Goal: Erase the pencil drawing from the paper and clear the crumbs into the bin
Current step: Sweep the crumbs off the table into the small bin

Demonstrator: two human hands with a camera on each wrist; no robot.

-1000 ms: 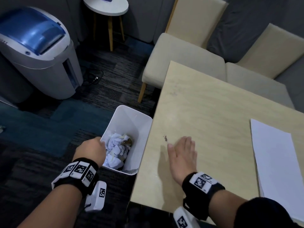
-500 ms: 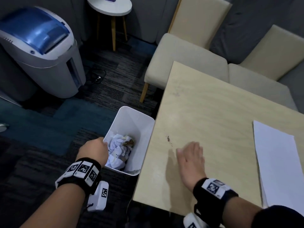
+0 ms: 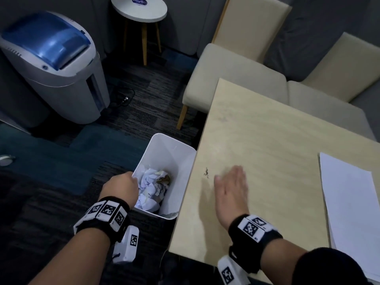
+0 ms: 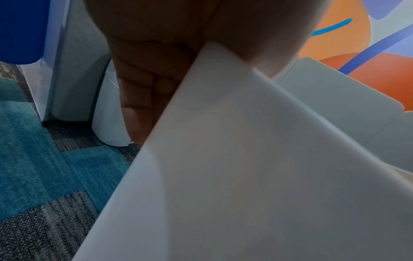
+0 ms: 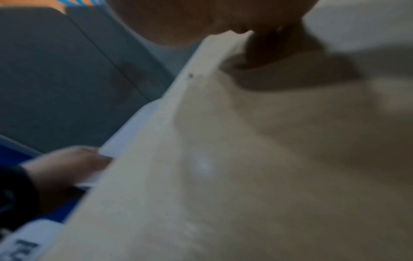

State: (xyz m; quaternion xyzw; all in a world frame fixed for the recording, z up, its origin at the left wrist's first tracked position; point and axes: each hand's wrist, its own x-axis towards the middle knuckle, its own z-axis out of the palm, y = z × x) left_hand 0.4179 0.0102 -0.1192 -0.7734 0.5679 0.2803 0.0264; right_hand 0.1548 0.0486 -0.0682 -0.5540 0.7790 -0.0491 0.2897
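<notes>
A white bin [image 3: 181, 161] with crumpled paper [image 3: 153, 188] inside stands against the wooden table's [image 3: 277, 151] left edge. My left hand [image 3: 121, 187] grips the bin's near-left rim; in the left wrist view the fingers [image 4: 143, 98] curl round the white wall [image 4: 223, 159]. A small dark clump of eraser crumbs [image 3: 206, 172] lies near the table's left edge. My right hand [image 3: 231, 189] lies flat on the table just right of the crumbs, fingers straight. The white paper [image 3: 349, 202] lies at the table's right side.
A grey and blue machine [image 3: 53, 64] stands on the carpet at the far left. A round white stool [image 3: 141, 9] is at the back. Two beige chairs [image 3: 236, 68] sit behind the table.
My right hand slid back to the right, away from the crumbs, and now sits slightly nearer them again. My left hand stays on the bin's rim.
</notes>
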